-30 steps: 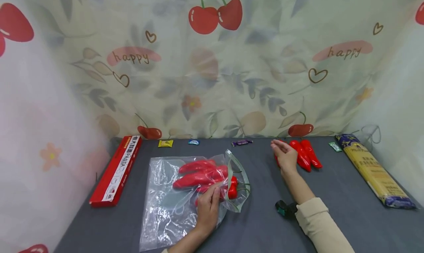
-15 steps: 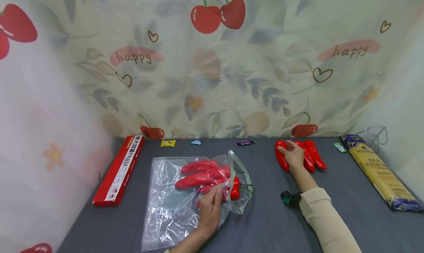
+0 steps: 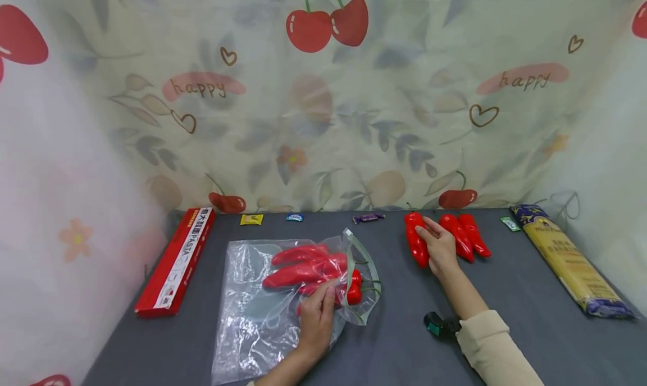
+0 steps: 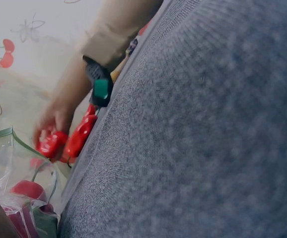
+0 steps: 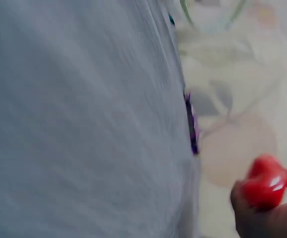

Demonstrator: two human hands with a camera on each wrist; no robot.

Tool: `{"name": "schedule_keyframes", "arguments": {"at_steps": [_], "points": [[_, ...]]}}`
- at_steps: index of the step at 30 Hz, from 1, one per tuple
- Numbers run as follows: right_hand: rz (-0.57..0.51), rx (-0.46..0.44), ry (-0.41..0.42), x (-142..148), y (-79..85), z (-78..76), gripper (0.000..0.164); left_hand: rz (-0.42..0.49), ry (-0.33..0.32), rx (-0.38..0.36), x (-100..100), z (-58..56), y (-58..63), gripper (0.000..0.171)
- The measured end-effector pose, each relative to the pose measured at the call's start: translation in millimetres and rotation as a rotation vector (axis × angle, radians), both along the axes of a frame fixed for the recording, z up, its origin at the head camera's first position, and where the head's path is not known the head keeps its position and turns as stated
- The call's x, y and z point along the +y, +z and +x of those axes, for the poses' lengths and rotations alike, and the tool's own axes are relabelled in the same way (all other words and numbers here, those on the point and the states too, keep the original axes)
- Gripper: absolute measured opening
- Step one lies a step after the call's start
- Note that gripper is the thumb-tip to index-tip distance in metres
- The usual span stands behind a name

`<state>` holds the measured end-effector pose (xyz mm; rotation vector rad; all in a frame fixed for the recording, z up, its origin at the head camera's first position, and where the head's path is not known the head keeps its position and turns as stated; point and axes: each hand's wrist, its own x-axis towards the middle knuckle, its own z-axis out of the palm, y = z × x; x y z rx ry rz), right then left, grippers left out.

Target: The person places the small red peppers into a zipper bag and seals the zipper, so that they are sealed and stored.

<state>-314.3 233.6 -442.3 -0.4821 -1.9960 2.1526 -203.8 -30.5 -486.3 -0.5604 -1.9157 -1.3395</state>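
Note:
A clear zip bag (image 3: 253,330) lies flat on the grey table with several red peppers (image 3: 303,272) inside, their green stems toward its open mouth on the right. My left hand (image 3: 317,324) grips the bag's near side close to that mouth. On the right, my right hand (image 3: 438,245) pinches a single red pepper (image 3: 417,240) between thumb and fingers; the right wrist view shows this pepper (image 5: 265,183) in the fingertips. Two more red peppers (image 3: 457,239) lie just right of that hand.
At the left lies a red pasta box (image 3: 177,262); at the right, a yellow pasta packet (image 3: 571,262). Along the back edge are small candies: yellow (image 3: 251,219), blue (image 3: 295,217), purple (image 3: 368,218) and green (image 3: 510,224). A patterned curtain (image 3: 323,122) hangs behind.
My right hand has taken hold of the leftmost of the loose peppers and shifted it slightly left, away from the other two. My left hand stays on the bag.

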Motion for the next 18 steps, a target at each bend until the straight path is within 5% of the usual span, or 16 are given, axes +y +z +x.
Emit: {"name": "schedule_keyframes", "arguments": {"at_steps": [6, 11, 15, 18], "points": [[-0.249, 0.112, 0.113, -23, 15.3, 26.2, 0.054, -0.008, 0.036, 0.003, 1, 1.8, 5.6, 0.027], [-0.417, 0.176, 0.232, -41, 19.9, 43.3, 0.062, -0.015, 0.045, -0.003, 1, 12.4, 24.3, 0.024], [-0.510, 0.193, 0.176, -59, 17.9, 50.2, 0.062, -0.017, 0.040, -0.014, 0, 17.1, 32.9, 0.022], [-0.473, 0.183, 0.079, -69, 11.7, 50.9, 0.047, -0.011, 0.036, -0.019, 1, 15.6, 31.0, 0.022]]}}
